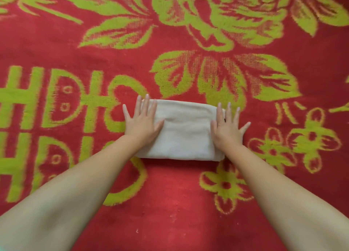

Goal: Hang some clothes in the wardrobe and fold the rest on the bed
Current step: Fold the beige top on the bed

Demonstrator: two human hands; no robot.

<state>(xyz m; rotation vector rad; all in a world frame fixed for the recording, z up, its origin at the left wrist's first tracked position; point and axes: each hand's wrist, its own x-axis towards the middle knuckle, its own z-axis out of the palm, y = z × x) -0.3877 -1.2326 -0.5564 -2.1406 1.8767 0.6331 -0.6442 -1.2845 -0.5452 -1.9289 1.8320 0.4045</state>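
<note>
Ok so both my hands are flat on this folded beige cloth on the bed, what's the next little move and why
Probably lift both hands off and leave it. The beige cloth already lies as a compact rectangle on the red and green bedspread, with the left hand and right hand pressing flat on its two ends, fingers straight. No loose flap or big wrinkle shows.

red bedspread (179, 213) with green flowers

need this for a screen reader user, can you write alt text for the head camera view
Two bare hands, left hand and right hand, press flat with straight fingers on the two ends of a folded cream cloth. It lies on a red bed cover patterned with yellow-green flowers and leaves.
</note>
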